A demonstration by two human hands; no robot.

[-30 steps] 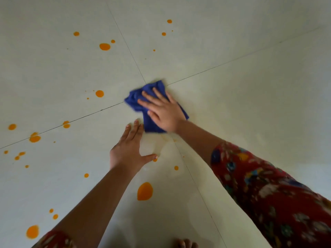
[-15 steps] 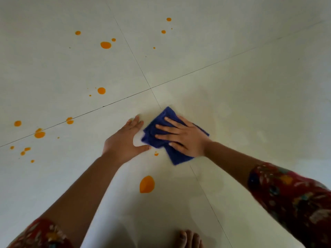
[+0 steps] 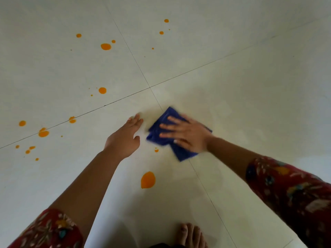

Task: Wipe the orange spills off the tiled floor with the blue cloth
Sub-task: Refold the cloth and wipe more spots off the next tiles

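A folded blue cloth lies on the pale tiled floor, just below where the grout lines cross. My right hand presses flat on it with straight, spread fingers. My left hand rests flat on the floor just left of the cloth, fingers straight. A large orange spill sits below the cloth, and a small orange drop lies by the cloth's lower left edge. Several more orange drops dot the tiles to the left and at the top.
A bare foot stands at the bottom edge, near the vertical grout line. The tiles to the right of the cloth show faint wet smears and no orange marks.
My right hand has slid the cloth a little to the right, off my left thumb. Earlier it pulled the cloth down from the grout crossing. My left hand has stayed put.
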